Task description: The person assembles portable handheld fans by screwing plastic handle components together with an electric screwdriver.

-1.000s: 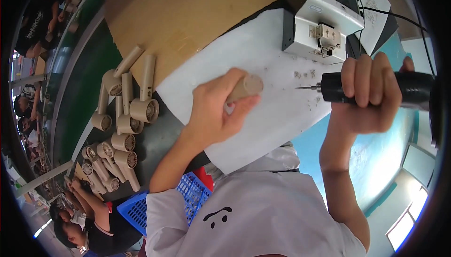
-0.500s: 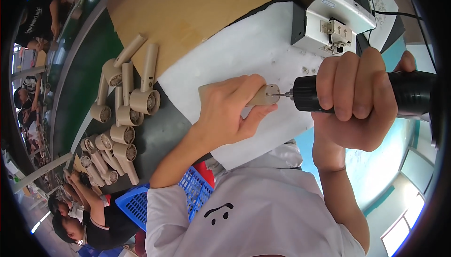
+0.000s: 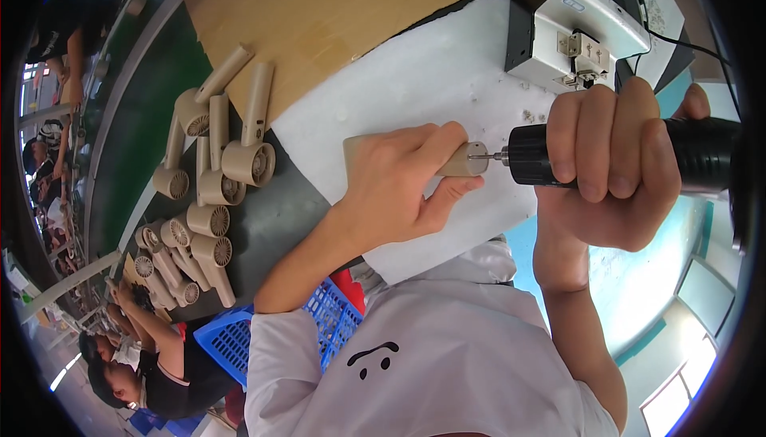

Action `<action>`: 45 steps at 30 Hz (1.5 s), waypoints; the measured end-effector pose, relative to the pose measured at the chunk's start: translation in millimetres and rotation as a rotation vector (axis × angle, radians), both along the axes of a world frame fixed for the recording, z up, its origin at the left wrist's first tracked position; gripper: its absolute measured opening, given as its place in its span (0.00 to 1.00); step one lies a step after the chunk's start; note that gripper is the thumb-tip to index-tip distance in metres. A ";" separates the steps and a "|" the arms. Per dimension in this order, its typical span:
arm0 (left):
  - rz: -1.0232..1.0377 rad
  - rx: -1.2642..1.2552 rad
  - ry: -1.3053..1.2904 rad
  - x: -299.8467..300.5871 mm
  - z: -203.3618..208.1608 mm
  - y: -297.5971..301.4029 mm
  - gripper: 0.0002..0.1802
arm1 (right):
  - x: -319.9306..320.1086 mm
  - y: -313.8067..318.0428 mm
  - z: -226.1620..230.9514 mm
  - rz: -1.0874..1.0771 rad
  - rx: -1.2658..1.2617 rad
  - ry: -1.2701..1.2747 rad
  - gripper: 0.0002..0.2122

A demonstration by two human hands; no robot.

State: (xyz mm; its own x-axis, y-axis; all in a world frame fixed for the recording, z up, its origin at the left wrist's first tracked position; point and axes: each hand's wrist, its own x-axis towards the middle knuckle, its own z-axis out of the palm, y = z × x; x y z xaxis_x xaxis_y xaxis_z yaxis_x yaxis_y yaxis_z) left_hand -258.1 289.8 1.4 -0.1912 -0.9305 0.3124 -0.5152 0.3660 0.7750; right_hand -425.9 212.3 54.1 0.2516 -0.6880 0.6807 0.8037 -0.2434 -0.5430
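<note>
Black screwdriver (image 3: 530, 154), beige handle (image 3: 458, 164) (both gripped)

Shows a beige tubular piece (image 3: 458, 165) held above a white sheet (image 3: 431, 66), partly hidden, with its round end (image 3: 479, 165) facing right, and a black power screwdriver (image 3: 527, 154) with its slim metal bit (image 3: 495, 156) at that end.

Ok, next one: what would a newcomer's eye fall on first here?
Probably the black power screwdriver at right of centre, gripped in the right hand, its thin bit at the end of a beige piece held in the left hand. Next, the cluster of beige handheld fans on the left side of the table, and the boxy silver machine at the upper right.
</note>
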 end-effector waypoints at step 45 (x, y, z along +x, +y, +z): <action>0.037 0.080 -0.032 3.6 4.1 1.8 0.13 | -25.3 -31.5 -6.8 -0.626 0.502 0.292 0.18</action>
State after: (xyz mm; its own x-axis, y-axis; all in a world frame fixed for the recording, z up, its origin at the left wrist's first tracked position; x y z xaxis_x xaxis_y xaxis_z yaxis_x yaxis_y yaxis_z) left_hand -254.5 291.6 5.6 -0.1645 -0.9591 0.2305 -0.5525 0.2832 0.7839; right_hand -451.2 180.9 47.3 -0.1583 -0.9615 0.2247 0.4125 -0.2711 -0.8697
